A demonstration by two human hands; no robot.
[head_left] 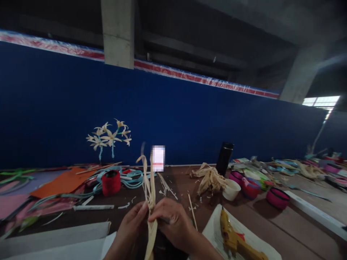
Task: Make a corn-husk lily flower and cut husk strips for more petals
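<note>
Toward the near edge of the table, just left of centre, you hold the pale husk strips roughly upright, with loose ends above and below your grip. Your left hand pinches them between thumb and forefinger. Your right hand pinches them just beside that, its forefinger bent; its remaining fingers are curled and partly hidden, so I cannot tell how they press. The step in hand looks like gathering or knotting the strips where your two grips meet, though the crossing itself is too small to read. As I judge it, your next move calls for one hand to pin that point firmly while the other draws an end snug, gently, since dry husk can split. A dried husk bundle lies near the far edge, right of centre, with a white cup at its right. A yellow glue gun rests on a pale sheet toward the near edge, right of your hands.
</note>
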